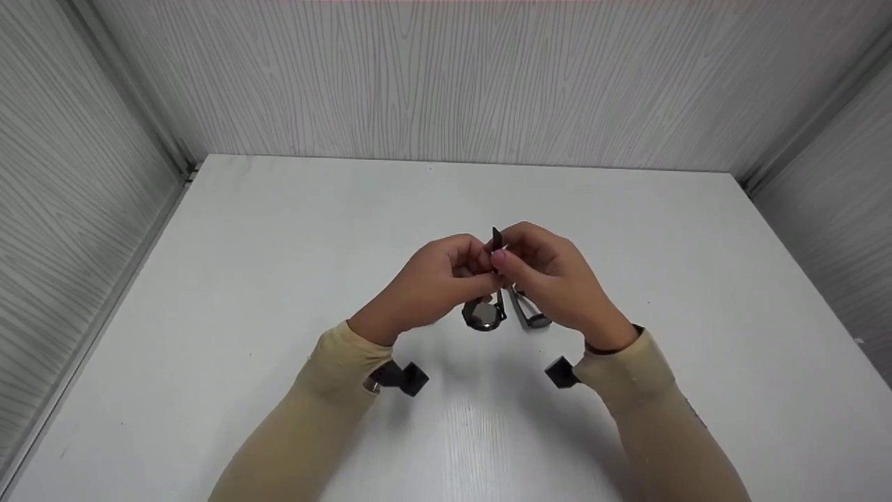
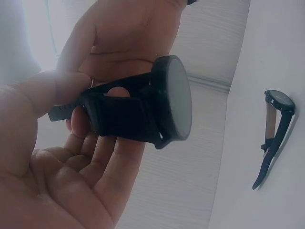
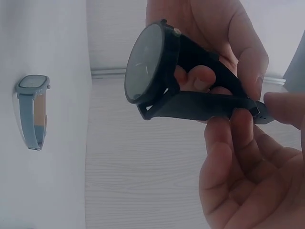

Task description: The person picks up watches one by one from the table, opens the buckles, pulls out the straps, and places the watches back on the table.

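Observation:
A dark wristwatch [image 1: 483,316] with a round face and black strap is held up between both hands, face downward toward me in the head view. My left hand [image 1: 433,280] grips its strap, and a finger passes inside the strap loop in the right wrist view. With thumb and fingers, my right hand [image 1: 563,280] pinches the strap near its free end [image 3: 263,113]. Fingers partly hide the buckle area. On the table, a second wristwatch [image 2: 280,102] with a dark, tan-lined strap lies on its side. A squarish watch [image 3: 33,90] with a grey-blue strap shows in the right wrist view.
The white table [image 1: 293,209] lies beneath the hands, with a wood-grain panel [image 1: 432,84] behind it and similar panels at both sides. Small black camera mounts [image 1: 412,378] stick out from the sleeved wrists.

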A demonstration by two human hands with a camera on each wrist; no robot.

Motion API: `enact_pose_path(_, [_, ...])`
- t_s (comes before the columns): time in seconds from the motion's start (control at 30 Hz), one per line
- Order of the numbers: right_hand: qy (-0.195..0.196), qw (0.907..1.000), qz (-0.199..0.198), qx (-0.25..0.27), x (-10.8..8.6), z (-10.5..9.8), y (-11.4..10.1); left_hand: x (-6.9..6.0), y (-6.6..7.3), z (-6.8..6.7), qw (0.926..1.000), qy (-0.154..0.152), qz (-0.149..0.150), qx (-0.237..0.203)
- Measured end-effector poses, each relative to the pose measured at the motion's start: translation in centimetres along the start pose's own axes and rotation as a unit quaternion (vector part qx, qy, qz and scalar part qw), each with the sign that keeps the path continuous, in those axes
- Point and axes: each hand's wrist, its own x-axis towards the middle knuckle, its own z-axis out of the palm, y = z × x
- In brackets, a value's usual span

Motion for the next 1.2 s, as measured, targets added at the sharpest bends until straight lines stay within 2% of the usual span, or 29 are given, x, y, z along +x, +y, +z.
enact_pose_path(0.2, [-0.004, 0.9991, -0.013, -0.039, 0.0, 0.0, -0.8, 0.0, 0.2, -0.2, 0.9982, -0.021, -0.016, -0.054])
enact_pose_path(0.33, [-0.041, 0.9948, 0.015, -0.092, 0.7, -0.5, -1.2, 0.4, -0.2, -0.4, 0.9974, -0.024, -0.031, -0.060])
enact_pose_path(0.5, [-0.093, 0.9766, 0.067, -0.182, 0.9, -1.2, -2.3, 0.8, -0.8, -0.1, 0.9962, -0.030, -0.049, -0.066])
enact_pose_path(0.63, [-0.099, 0.9673, 0.078, -0.220, 0.1, -1.2, -2.6, 0.7, -1.1, 0.5, 0.9952, -0.039, -0.048, -0.077])
enact_pose_path(0.8, [-0.107, 0.9486, 0.072, -0.289, -1.4, -1.4, -3.2, 0.9, -1.3, 1.1, 0.9941, -0.068, -0.033, -0.078])
enact_pose_path(0.9, [-0.106, 0.9486, 0.065, -0.291, -1.6, -1.6, -3.2, 0.9, -1.5, 1.2, 0.9944, -0.070, -0.026, -0.075])
enact_pose_path(1.2, [-0.108, 0.9520, 0.037, -0.284, -0.9, -0.8, -2.4, 0.8, -2.1, 0.6, 0.9975, -0.046, -0.024, -0.049])
